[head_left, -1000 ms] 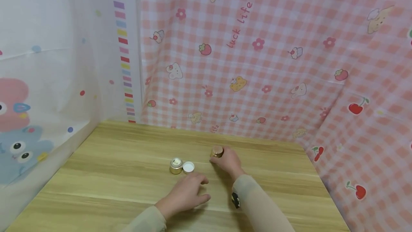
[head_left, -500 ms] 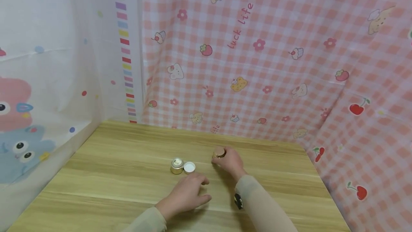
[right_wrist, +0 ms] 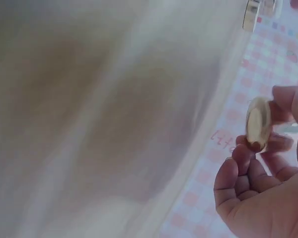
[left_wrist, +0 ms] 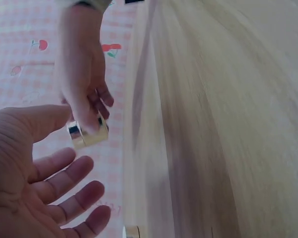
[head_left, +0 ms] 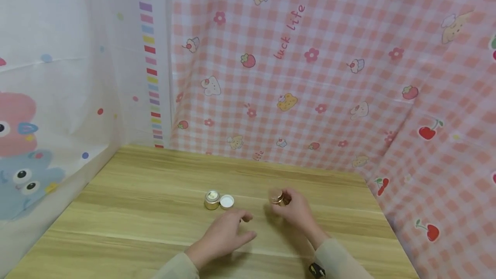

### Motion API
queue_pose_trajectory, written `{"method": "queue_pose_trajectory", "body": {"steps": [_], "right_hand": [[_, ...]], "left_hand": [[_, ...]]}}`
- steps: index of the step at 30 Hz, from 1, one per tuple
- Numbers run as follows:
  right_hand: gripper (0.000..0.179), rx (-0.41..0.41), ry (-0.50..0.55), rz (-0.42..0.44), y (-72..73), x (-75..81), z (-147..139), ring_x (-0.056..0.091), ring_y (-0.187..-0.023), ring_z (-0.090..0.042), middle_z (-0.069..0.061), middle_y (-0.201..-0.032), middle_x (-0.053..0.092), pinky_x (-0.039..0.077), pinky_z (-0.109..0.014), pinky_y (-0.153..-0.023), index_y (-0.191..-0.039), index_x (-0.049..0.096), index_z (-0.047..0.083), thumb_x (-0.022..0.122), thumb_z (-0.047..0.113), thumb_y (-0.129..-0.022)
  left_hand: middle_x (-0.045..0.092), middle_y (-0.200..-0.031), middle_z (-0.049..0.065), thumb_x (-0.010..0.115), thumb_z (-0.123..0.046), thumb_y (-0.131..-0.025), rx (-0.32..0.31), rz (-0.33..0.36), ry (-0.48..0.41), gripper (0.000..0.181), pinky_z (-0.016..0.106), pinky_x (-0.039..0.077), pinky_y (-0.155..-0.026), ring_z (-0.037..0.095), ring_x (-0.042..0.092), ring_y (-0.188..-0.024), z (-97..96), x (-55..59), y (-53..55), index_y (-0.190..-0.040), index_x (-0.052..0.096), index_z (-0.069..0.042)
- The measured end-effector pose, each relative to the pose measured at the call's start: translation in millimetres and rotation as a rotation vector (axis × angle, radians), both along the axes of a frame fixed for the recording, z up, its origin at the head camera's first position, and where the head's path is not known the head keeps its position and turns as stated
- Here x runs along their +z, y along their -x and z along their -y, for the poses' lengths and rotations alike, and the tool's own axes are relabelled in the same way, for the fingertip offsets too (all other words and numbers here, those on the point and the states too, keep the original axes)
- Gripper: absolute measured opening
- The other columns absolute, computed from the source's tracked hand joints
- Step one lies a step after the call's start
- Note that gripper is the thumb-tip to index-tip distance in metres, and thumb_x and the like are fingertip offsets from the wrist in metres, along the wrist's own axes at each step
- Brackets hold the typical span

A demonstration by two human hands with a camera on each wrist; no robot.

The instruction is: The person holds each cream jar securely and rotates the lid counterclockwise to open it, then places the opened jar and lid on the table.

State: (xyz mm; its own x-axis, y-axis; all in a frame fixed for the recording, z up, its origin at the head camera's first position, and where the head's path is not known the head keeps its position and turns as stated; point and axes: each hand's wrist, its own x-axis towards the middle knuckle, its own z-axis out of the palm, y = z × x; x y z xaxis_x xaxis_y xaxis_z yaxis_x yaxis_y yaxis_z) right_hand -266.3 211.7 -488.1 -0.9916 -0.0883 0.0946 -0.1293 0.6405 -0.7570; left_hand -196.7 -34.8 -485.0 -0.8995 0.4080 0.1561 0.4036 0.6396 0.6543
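Pinched between thumb and curled fingers of right hand (head_left: 297,210): small gold jar (head_left: 277,197), out past the fingertips. Shiny metallic cylinder, dark mirror-like reflections, seam line around the side, flat pale-gold round end. A bit blurred in head view. Looks lifted off wood-grain surface (head_left: 155,214), shadow just below.

Left hand (head_left: 224,232): relaxed, thumb and fingers spread with a wide gap, holding nothing. Ahead of its knuckles, slightly left: open gold jar (head_left: 212,200), upright, glossy gold wall, pale rim, off-white inside. Between that jar and the right hand, much closer to the jar: round lid (head_left: 227,201), white underside up. Can't tell if touching the jar.

Beyond both hands: pink checkered cloth (head_left: 310,76) with strawberries, cupcakes, flowers.
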Motion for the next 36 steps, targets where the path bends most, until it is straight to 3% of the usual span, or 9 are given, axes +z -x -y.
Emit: {"method": "queue_pose_trajectory", "body": {"steps": [5, 9, 13, 18, 24, 31, 36], "right_hand": [[0.024, 0.182, -0.045, -0.081, -21.9, 6.7, -7, 0.062, -0.078, -0.005, 0.005, -0.085, 0.072, 0.052, -0.02, -0.069, -0.097, 0.074, 0.015, 0.092, 0.02, -0.082], [0.029, 0.331, -0.135, -0.137, -38.1, 12.3, -4, 0.063, -0.079, -0.001, 0.012, -0.09, 0.073, 0.055, -0.023, -0.072, -0.108, 0.077, 0.02, 0.091, 0.023, -0.084], [0.036, 0.429, -0.202, -0.172, -50.5, 13.8, 0, 0.063, -0.085, 0.0, 0.014, -0.099, 0.076, 0.058, -0.025, -0.079, -0.117, 0.078, 0.02, 0.091, 0.023, -0.084], [0.029, 0.475, -0.183, -0.169, -56.8, 13.8, 7, 0.063, -0.083, 0.0, 0.016, -0.094, 0.073, 0.059, -0.025, -0.079, -0.111, 0.078, 0.023, 0.09, 0.023, -0.085], [0.027, 0.486, -0.116, -0.117, -60.9, 12.9, 11, 0.063, -0.079, -0.001, 0.013, -0.089, 0.072, 0.06, -0.024, -0.075, -0.112, 0.077, 0.021, 0.086, 0.018, -0.087], [0.023, 0.508, -0.086, -0.088, -66.4, 11.5, 16, 0.063, -0.081, 0.001, 0.009, -0.095, 0.074, 0.059, -0.022, -0.073, -0.109, 0.078, 0.019, 0.085, 0.016, -0.088], [0.022, 0.52, -0.073, -0.107, -68.5, 11.3, 18, 0.063, -0.081, 0.004, 0.01, -0.095, 0.075, 0.06, -0.022, -0.073, -0.11, 0.078, 0.018, 0.084, 0.014, -0.09]], "left_hand": [[0.072, -0.138, 0.008, 0.075, -0.045, -0.099, 0.035, 0.057, -0.138, 0.059, 0.054, 0.061, -0.098, 0.033, 0.07, -0.122, -0.7, 4.9, -0.8, -0.144, 0.062, -0.008], [0.071, -0.142, 0.01, 0.07, -0.051, -0.101, 0.011, 0.05, -0.204, 0.067, 0.051, 0.062, -0.094, 0.032, 0.07, -0.121, -1.6, 4.7, 0.5, -0.151, 0.057, -0.008], [0.075, -0.135, 0.005, 0.07, -0.051, -0.101, -0.037, 0.048, -0.229, 0.06, 0.044, 0.063, -0.091, 0.026, 0.071, -0.117, -2.6, 2.6, 1.4, -0.144, 0.065, -0.011], [0.077, -0.129, -0.004, 0.073, -0.051, -0.098, -0.069, 0.042, -0.214, 0.045, 0.036, 0.061, -0.087, 0.024, 0.07, -0.115, -2.0, 2.6, 0.6, -0.131, 0.074, -0.02], [0.075, -0.13, 0.0, 0.076, -0.054, -0.095, -0.082, 0.035, -0.171, 0.054, 0.025, 0.057, -0.082, 0.022, 0.068, -0.113, 0.2, 4.3, -0.9, -0.135, 0.072, -0.018], [0.076, -0.13, -0.005, 0.077, -0.05, -0.095, -0.15, -0.034, -0.11, 0.048, 0.027, 0.059, -0.086, 0.017, 0.068, -0.113, 2.0, 4.5, -0.6, -0.134, 0.072, -0.022], [0.075, -0.13, -0.002, 0.076, -0.05, -0.097, -0.148, -0.035, -0.122, 0.051, 0.023, 0.058, -0.082, 0.019, 0.067, -0.118, 3.7, 4.0, -2.4, -0.135, 0.072, -0.017]]}}
